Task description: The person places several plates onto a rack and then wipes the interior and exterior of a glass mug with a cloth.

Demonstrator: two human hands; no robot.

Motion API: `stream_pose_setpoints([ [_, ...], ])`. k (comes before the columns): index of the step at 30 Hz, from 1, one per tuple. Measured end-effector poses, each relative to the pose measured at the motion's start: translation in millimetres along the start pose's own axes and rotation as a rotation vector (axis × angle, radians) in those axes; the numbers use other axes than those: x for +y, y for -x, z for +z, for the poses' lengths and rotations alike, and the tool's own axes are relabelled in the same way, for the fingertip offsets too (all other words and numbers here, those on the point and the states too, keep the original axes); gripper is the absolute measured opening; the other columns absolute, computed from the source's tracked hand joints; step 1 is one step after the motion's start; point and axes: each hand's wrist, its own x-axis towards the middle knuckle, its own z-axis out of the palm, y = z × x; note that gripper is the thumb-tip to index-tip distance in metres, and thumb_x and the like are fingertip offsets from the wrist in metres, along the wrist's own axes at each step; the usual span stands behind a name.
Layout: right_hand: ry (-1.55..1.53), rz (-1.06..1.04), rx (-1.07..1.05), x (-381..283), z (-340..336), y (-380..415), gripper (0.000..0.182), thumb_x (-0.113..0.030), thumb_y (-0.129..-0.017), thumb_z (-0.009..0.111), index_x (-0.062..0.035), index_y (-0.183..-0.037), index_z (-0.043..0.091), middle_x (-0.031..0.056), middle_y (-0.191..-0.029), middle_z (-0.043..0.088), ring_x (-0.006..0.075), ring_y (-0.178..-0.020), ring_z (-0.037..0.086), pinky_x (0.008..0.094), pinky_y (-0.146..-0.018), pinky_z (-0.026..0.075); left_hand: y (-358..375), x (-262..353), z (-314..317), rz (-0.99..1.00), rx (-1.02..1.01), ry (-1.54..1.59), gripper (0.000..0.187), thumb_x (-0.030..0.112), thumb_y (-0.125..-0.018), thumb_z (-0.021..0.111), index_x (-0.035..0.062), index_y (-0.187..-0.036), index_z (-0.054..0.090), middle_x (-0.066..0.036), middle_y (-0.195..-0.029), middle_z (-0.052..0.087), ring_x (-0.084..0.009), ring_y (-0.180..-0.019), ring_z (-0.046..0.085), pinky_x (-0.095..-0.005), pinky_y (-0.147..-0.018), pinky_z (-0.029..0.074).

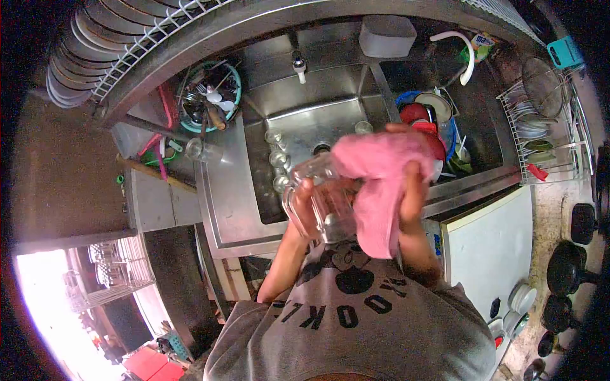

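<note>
In front of the chest, my left hand is wrapped round a clear glass jug by its handle side. My right hand grips a pink cloth, which hangs down beside the jug and partly covers its upper edge. Both are held above the near side of the steel sink. Several small clear glasses stand in the left part of the basin, and another glass sits farther right.
A cutlery basket and a glass are left of the sink. The right basin holds red dishes under a white tap. Dish racks stand at right, and plates hang upper left.
</note>
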Motion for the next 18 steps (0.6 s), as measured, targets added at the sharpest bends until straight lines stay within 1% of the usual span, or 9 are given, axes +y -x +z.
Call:
stream_pose_setpoints([
  [1, 0.137, 0.057, -0.160, 5, 0, 5, 0.047, -0.035, -0.082, 0.060, -0.0031, -0.116, 0.056, 0.0116, -0.120, 0.058, 0.0205, -0.112, 0.053, 0.0336, -0.095, 0.043, -3, -2, -3, 0.010, 0.038, 0.079, 0.084, 0.057, -0.074, 0.068, 0.0056, -0.135, 0.038, -0.014, -0.116, 0.059, -0.0286, -0.104, 0.059, -0.0426, -0.085, 0.050],
  [3, 0.882, -0.746, -0.819, 16, 4, -11, 0.046, -0.029, -0.082, 0.063, -0.0048, -0.120, 0.056, 0.0111, -0.124, 0.057, 0.0235, -0.118, 0.051, 0.0350, -0.097, 0.043, -1, 4, 8, 0.089, 0.078, -0.038, 0.082, 0.048, -0.076, 0.066, 0.0051, -0.138, 0.033, -0.014, -0.123, 0.053, -0.0286, -0.110, 0.055, -0.0428, -0.089, 0.048],
  [4, 0.883, -0.747, -0.815, 16, 11, -4, 0.046, -0.029, -0.082, 0.063, -0.0048, -0.120, 0.056, 0.0111, -0.124, 0.057, 0.0235, -0.118, 0.051, 0.0350, -0.097, 0.043, 1, 9, 15, 0.171, 0.121, -0.156, 0.081, 0.040, -0.078, 0.065, 0.0046, -0.141, 0.027, -0.015, -0.130, 0.047, -0.0286, -0.116, 0.051, -0.0430, -0.093, 0.046],
  [5, 0.636, -0.356, -0.545, 11, 23, 7, 0.043, -0.027, -0.084, 0.062, -0.0052, -0.120, 0.057, 0.0115, -0.119, 0.059, 0.0243, -0.117, 0.052, 0.0360, -0.098, 0.041, 3, 12, 17, 0.255, 0.164, -0.273, 0.081, 0.032, -0.080, 0.064, 0.0042, -0.144, 0.022, -0.015, -0.138, 0.041, -0.0286, -0.122, 0.047, -0.0431, -0.097, 0.044],
  [6, 0.375, 0.025, -0.271, 9, 30, 13, 0.040, -0.025, -0.085, 0.061, -0.0055, -0.119, 0.058, 0.0118, -0.115, 0.061, 0.0252, -0.116, 0.053, 0.0371, -0.100, 0.040, -1, 8, -3, 0.293, -0.055, -0.035, 0.081, 0.013, -0.078, 0.056, 0.0050, -0.147, 0.014, -0.014, -0.144, 0.031, -0.0275, -0.128, 0.041, -0.0408, -0.102, 0.039],
  [9, 0.430, 0.232, -0.141, 37, 7, 9, 0.033, -0.010, -0.082, 0.062, -0.0046, -0.115, 0.061, 0.0117, -0.115, 0.062, 0.0245, -0.111, 0.058, 0.0337, -0.099, 0.042, -9, 8, -2, 0.197, 0.006, -0.192, 0.080, 0.008, -0.075, 0.052, 0.0043, -0.146, 0.017, -0.013, -0.142, 0.035, -0.0269, -0.128, 0.041, -0.0390, -0.105, 0.035],
  [13, 0.527, 0.136, 0.069, 44, 7, 11, 0.029, -0.009, -0.083, 0.062, -0.0026, -0.110, 0.061, 0.0116, -0.112, 0.063, 0.0238, -0.105, 0.060, 0.0324, -0.095, 0.044, -1, 10, -2, 0.153, 0.024, -0.251, 0.085, 0.013, -0.072, 0.065, 0.0039, -0.145, 0.022, -0.013, -0.135, 0.042, -0.0242, -0.122, 0.047, -0.0377, -0.104, 0.036],
  [17, 0.569, -0.036, -0.077, 48, 5, 15, 0.026, -0.020, -0.089, 0.055, -0.0037, -0.108, 0.062, 0.0117, -0.109, 0.064, 0.0205, -0.105, 0.058, 0.0335, -0.096, 0.041, -1, 8, 0, 0.231, -0.017, -0.146, 0.086, 0.011, -0.071, 0.068, 0.0040, -0.143, 0.023, -0.011, -0.125, 0.049, -0.0217, -0.117, 0.051, -0.0334, -0.095, 0.046],
  [18, 0.513, 0.048, -0.113, 30, 11, 13, 0.034, -0.028, -0.093, 0.051, -0.0051, -0.117, 0.057, 0.0139, -0.114, 0.060, 0.0215, -0.109, 0.054, 0.0340, -0.097, 0.040, 0, 8, -5, 0.243, 0.010, -0.224, 0.087, 0.010, -0.071, 0.069, 0.0080, -0.144, 0.022, -0.011, -0.123, 0.050, -0.0233, -0.116, 0.052, -0.0369, -0.091, 0.049],
])
